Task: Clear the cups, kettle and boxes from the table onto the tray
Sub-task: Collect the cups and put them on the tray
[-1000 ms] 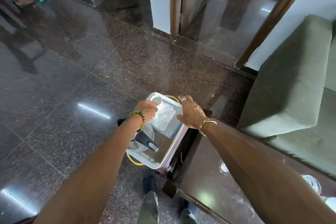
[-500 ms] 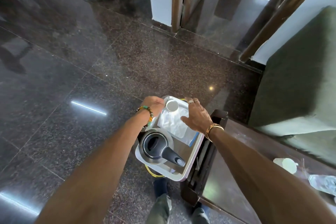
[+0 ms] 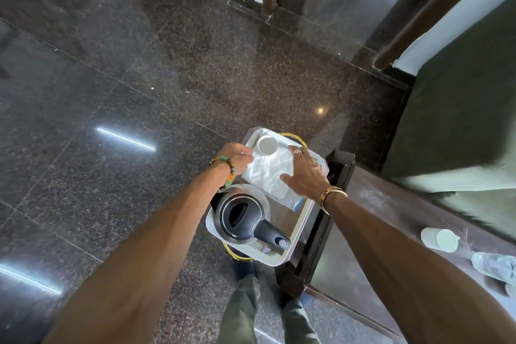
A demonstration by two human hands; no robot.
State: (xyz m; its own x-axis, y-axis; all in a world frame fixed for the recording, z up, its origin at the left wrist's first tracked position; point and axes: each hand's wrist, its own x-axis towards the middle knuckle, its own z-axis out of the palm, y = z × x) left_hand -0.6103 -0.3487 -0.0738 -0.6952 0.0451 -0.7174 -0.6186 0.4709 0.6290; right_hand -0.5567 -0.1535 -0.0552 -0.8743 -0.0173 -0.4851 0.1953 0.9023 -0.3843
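Note:
A silver tray (image 3: pixel 303 225) sits on a yellow-framed stand beside the dark table (image 3: pixel 371 212). A steel kettle (image 3: pixel 241 216) with a black lid and handle stands at the tray's near end. A white cup (image 3: pixel 267 144) stands upright in the far corner. Between them lies a flat white box (image 3: pixel 268 173). My left hand (image 3: pixel 237 156) curls around the box's left edge, and my right hand (image 3: pixel 305 176) grips its right edge, thumb on top. Another white cup (image 3: pixel 440 239) lies on its side on the table to the right.
A clear plastic bottle (image 3: pixel 495 267) lies on the table near the right edge. A green sofa (image 3: pixel 460 131) stands behind the table. Polished dark granite floor (image 3: pixel 125 92) spreads to the left, with door frames at the back. My legs show below the tray.
The view has tilted down and drawn closer. The kettle has come into full sight. Both hands stay on the white box, which has settled lower onto the tray behind the kettle.

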